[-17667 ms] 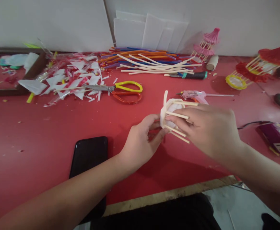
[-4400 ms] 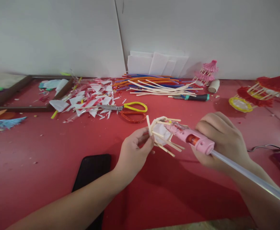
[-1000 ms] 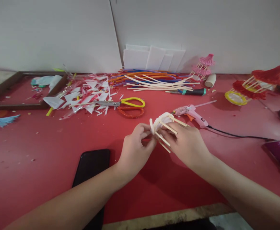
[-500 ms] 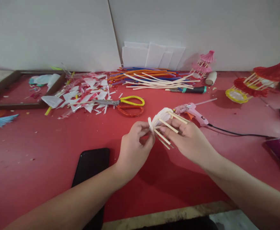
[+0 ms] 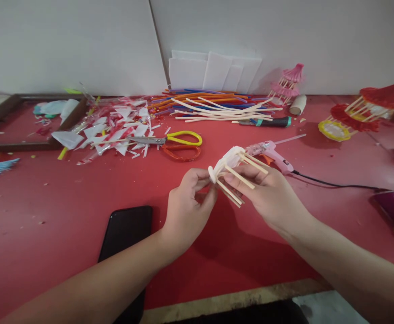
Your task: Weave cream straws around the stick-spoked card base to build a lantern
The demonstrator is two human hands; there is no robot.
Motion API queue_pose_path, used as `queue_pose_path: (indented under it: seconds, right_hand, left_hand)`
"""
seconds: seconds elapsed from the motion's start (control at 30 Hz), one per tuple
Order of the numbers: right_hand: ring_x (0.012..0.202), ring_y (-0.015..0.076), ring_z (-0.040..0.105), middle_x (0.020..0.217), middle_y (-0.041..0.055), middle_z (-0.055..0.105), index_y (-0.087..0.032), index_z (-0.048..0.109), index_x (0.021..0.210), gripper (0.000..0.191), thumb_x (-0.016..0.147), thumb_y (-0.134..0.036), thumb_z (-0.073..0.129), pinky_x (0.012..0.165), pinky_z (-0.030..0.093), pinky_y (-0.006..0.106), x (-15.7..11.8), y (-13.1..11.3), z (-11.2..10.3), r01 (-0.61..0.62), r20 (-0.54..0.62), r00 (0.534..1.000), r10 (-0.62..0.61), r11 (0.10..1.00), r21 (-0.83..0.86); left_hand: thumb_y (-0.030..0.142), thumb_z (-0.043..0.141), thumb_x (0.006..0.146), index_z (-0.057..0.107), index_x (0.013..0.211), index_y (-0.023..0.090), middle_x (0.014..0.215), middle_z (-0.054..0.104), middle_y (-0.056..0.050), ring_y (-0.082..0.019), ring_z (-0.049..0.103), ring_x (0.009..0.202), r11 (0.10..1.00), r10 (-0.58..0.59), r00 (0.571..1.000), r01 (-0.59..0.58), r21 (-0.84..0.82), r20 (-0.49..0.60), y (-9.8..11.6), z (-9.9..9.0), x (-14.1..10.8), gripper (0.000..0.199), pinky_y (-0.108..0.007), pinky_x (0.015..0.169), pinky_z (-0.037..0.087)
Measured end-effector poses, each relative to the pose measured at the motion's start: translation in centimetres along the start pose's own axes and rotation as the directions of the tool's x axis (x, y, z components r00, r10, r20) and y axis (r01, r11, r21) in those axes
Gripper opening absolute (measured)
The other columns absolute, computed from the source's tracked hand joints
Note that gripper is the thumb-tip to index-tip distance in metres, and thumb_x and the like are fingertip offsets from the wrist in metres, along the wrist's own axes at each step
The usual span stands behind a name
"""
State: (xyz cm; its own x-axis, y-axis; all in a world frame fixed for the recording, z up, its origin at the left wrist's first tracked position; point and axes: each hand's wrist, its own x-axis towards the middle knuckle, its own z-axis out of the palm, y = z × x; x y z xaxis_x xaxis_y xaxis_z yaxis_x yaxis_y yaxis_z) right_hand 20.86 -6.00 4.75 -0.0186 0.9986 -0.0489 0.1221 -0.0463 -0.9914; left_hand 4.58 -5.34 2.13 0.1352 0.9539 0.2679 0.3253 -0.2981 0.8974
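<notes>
A small white piece with several pale sticks poking out toward the lower right is held above the red table. My left hand pinches a thick white strip at the piece's left end. From the right, my right hand grips the piece, thumb beneath the white part and fingers partly hidden behind the sticks. Just behind my right hand lies a pink glue gun.
Scissors lie beyond my left hand, beside scraps. Coloured and white stems and a cutter lie along the wall. A phone is near my left forearm. Red and pink tiered models stand at right.
The white piece has tilted slightly, its right end shifting up and right. The thick strip's upper tip leans further left. The whole view has shifted a little.
</notes>
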Motion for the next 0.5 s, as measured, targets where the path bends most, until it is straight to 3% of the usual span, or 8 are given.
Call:
queue_pose_path:
  seconds: [0.17, 0.27, 0.4, 0.5]
  right_hand:
    - [0.08, 0.0165, 0.068, 0.088, 0.0037, 0.076, -0.025, 0.08, 0.095, 0.023, 0.077, -0.038, 0.077, 0.072, 0.057, 0.029, -0.3, 0.2, 0.5, -0.08, -0.028, 0.996, 0.083, 0.99, 0.117]
    - [0.077, 0.0158, 0.067, 0.086, 0.0039, 0.076, -0.025, 0.08, 0.097, 0.023, 0.082, -0.04, 0.072, 0.071, 0.057, 0.03, -0.4, 0.0, 0.6, -0.064, -0.001, 0.998, 0.065, 0.987, 0.151]
    - [0.076, 0.014, 0.065, 0.092, 0.0026, 0.075, -0.027, 0.078, 0.102, 0.023, 0.088, -0.039, 0.064, 0.074, 0.055, 0.029, -0.5, -0.6, 0.2, -0.006, 0.153, 0.988, -0.007, 0.997, 0.081]
    - [0.076, 0.0137, 0.065, 0.094, 0.0032, 0.075, -0.025, 0.077, 0.102, 0.023, 0.092, -0.034, 0.059, 0.07, 0.054, 0.027, -0.5, -0.8, 0.0, 0.018, 0.153, 0.988, -0.018, 1.0, 0.001]
  left_hand:
    - [0.01, 0.059, 0.086, 0.055, 0.09, 0.022, 0.076, 0.074, 0.003, -0.013, 0.075, 0.073, 0.995, 0.047, 0.999, -0.049, 0.084, 0.026, 0.1, -0.1, 0.0, 0.014, -0.02, 0.07, 0.059]
    - [0.007, 0.058, 0.084, 0.054, 0.085, 0.021, 0.07, 0.071, 0.003, -0.012, 0.072, 0.066, 0.989, 0.074, 0.997, -0.075, 0.129, 0.016, 0.3, -0.3, 0.2, 0.015, -0.019, 0.068, 0.058]
    - [0.007, 0.055, 0.084, 0.058, 0.085, 0.02, 0.076, 0.073, 0.0, -0.013, 0.073, 0.071, 0.979, 0.113, 0.994, -0.114, 0.172, 0.014, 0.2, -0.7, 0.3, 0.013, -0.017, 0.065, 0.057]
    - [0.009, 0.054, 0.086, 0.064, 0.093, 0.02, 0.085, 0.075, -0.002, -0.015, 0.074, 0.081, 0.978, 0.108, 0.993, -0.115, 0.173, 0.046, 0.0, -0.6, 0.2, 0.016, -0.02, 0.069, 0.058]
